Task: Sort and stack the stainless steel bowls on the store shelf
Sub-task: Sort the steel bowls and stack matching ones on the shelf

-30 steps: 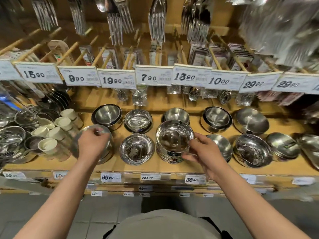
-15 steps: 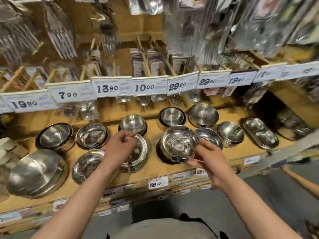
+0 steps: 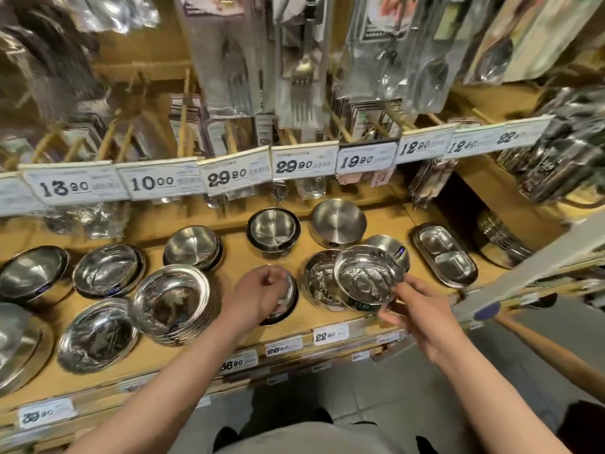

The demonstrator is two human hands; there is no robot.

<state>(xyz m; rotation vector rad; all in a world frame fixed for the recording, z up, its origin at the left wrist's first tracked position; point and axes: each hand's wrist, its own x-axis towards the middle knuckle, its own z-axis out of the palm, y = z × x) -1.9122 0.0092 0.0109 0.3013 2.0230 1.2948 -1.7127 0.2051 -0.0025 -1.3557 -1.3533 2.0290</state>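
Observation:
Many stainless steel bowls sit in rows on the wooden shelf (image 3: 242,257). My right hand (image 3: 422,314) grips a shiny steel bowl (image 3: 366,278) by its near rim and holds it tilted just above another bowl (image 3: 317,283) on the shelf. To its left, my left hand (image 3: 258,296) curls over a dark-rimmed bowl (image 3: 289,301) that rests near the front edge, and covers most of it. A tall stack of bowls (image 3: 170,299) stands left of that hand.
Single bowls stand behind (image 3: 273,229) (image 3: 339,221) (image 3: 193,245) and further left (image 3: 108,270). A two-compartment steel tray (image 3: 443,253) lies at the right. Price tags and packaged cutlery hang above. Another person's arm (image 3: 543,350) reaches in at the lower right.
The view has swung right along the shelf. My right hand carried its bowl rightward over the neighbouring bowl. My left hand left the stack and went to the dark-rimmed bowl.

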